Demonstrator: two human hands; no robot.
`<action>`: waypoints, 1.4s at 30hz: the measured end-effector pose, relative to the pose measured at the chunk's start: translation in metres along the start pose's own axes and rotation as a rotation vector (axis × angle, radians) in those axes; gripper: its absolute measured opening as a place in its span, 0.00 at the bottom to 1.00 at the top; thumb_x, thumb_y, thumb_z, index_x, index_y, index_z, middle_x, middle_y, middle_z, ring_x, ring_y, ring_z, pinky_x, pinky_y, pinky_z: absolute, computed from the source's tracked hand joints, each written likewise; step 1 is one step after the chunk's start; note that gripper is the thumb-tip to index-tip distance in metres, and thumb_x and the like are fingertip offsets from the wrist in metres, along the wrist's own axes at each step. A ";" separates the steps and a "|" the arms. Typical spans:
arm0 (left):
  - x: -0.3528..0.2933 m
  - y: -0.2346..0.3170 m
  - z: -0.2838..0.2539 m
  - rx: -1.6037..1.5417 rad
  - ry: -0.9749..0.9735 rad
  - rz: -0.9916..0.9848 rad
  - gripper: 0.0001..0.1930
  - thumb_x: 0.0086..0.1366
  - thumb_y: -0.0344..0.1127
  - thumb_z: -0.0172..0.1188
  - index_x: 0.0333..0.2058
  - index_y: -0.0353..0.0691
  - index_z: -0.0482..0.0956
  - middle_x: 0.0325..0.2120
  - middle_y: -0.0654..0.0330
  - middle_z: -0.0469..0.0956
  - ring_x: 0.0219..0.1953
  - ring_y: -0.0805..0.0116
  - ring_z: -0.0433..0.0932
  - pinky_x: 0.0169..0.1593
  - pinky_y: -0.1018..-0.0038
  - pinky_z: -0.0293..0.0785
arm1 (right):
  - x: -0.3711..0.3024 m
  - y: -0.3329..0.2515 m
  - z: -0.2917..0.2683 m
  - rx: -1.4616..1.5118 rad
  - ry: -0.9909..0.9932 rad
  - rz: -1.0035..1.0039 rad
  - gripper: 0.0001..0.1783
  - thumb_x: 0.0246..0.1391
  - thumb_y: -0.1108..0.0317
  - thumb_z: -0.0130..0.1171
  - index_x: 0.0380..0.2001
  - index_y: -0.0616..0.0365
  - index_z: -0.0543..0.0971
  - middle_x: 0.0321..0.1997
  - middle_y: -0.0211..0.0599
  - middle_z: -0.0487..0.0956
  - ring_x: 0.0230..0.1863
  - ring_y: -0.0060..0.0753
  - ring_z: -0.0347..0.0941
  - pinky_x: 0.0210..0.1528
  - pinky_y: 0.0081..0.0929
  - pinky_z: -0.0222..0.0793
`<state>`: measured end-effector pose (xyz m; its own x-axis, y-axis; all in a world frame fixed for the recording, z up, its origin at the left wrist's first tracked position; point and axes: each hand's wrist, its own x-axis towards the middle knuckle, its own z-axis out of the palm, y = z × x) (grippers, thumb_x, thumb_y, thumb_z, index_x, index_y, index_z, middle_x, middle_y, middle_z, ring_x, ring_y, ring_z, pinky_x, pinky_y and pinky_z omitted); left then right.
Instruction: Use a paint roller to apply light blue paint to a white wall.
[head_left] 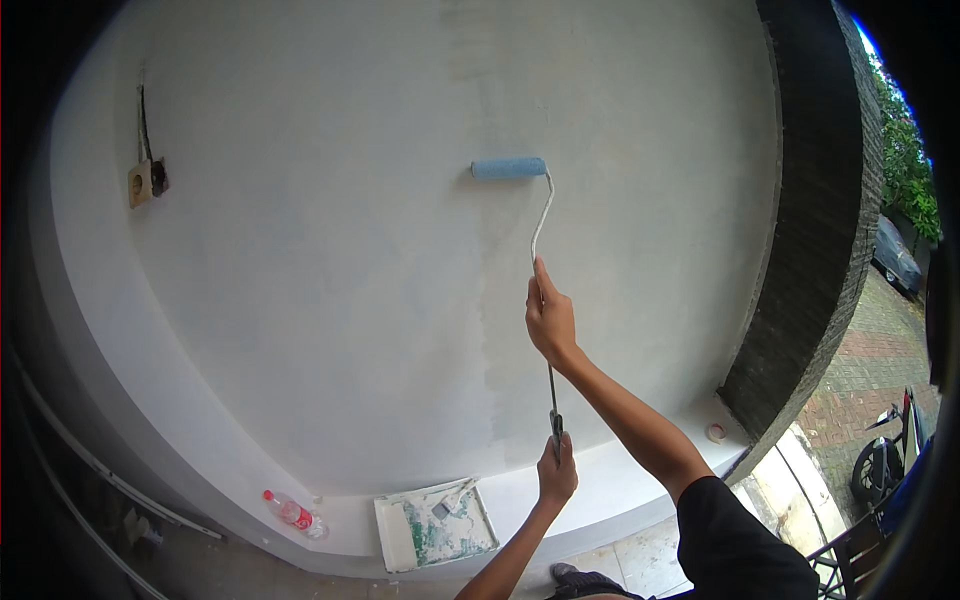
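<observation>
A paint roller (508, 168) with a blue sleeve lies against the pale wall (350, 230), its bent white frame running down to a long thin rod. My right hand (551, 318) is closed round the upper part of the rod, below the bend. Lower down, my left hand (557, 470) is wrapped round the dark grip at the rod's bottom end. Beneath the roller, a greyish, damp-looking strip runs down the wall.
On the white ledge (600, 462) rest a paint tray (388, 535) with a brush (452, 500) in it, a plastic bottle (290, 510) with a red cap, and a tape roll (716, 432). An electrical socket (141, 185) sits at the left. A dark rough pillar (800, 200) borders the right; a motorcycle (880, 465) stands outside.
</observation>
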<state>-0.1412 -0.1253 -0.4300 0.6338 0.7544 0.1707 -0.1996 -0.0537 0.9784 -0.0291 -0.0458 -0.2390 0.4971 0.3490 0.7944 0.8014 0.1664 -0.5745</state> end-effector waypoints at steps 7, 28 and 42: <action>-0.022 0.225 0.022 -0.502 -0.542 0.185 0.10 0.65 0.39 0.46 0.34 0.41 0.56 0.12 0.63 0.63 0.06 0.74 0.65 0.10 0.79 0.62 | 0.144 -0.125 -0.066 -0.059 0.012 -0.057 0.22 0.54 0.67 0.42 0.53 0.61 0.67 0.20 0.46 0.72 0.21 0.33 0.68 0.28 0.30 0.63; 0.003 0.324 0.082 -0.867 -0.603 0.359 0.17 0.66 0.45 0.43 0.21 0.44 0.58 0.06 0.62 0.62 0.07 0.71 0.65 0.11 0.76 0.65 | 0.282 -0.177 -0.078 -0.665 0.002 -0.451 0.07 0.41 0.78 0.47 0.16 0.69 0.72 0.11 0.43 0.70 0.13 0.36 0.72 0.11 0.30 0.65; -0.034 0.314 0.086 -0.937 -0.537 0.279 0.15 0.66 0.42 0.43 0.24 0.42 0.56 0.09 0.60 0.61 0.08 0.68 0.67 0.10 0.73 0.66 | 0.215 -0.189 -0.082 -0.608 -0.152 -0.088 0.17 0.40 0.75 0.44 0.35 0.73 0.72 0.34 0.62 0.75 0.36 0.55 0.75 0.37 0.41 0.71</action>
<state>-0.1616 -0.2241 -0.1185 0.6745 0.3998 0.6207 -0.7266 0.5083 0.4623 -0.0467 -0.0776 0.0565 0.4039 0.4928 0.7708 0.9051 -0.3376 -0.2584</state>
